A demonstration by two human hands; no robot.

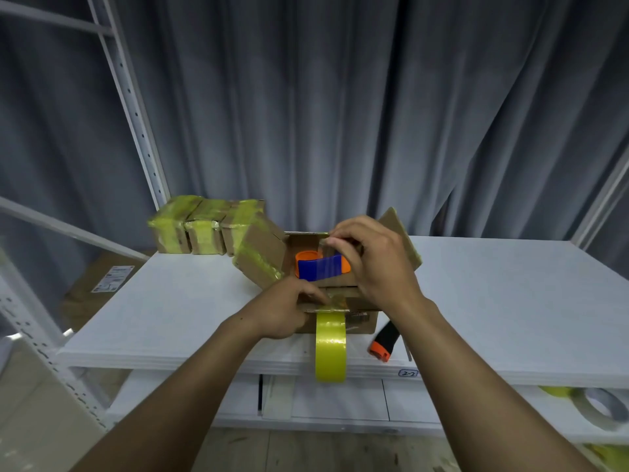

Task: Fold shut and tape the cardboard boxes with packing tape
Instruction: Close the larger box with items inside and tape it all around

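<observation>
**Both grips down and pinching**

My two bare forearms run up from the bottom corners and close in toward the middle. My left grip (289, 311) sits lower and nearer to me, wrist straight, knuckles up, fingers curled, thumb and forefinger pinching the near flap (335, 303). My right grip (377, 264) is higher and farther out, wrist cocked, back of the hand toward me, fingers bent inward, their tips pinching the far end of the tape strip (325, 267). The two grips are close together, not touching.
</observation>
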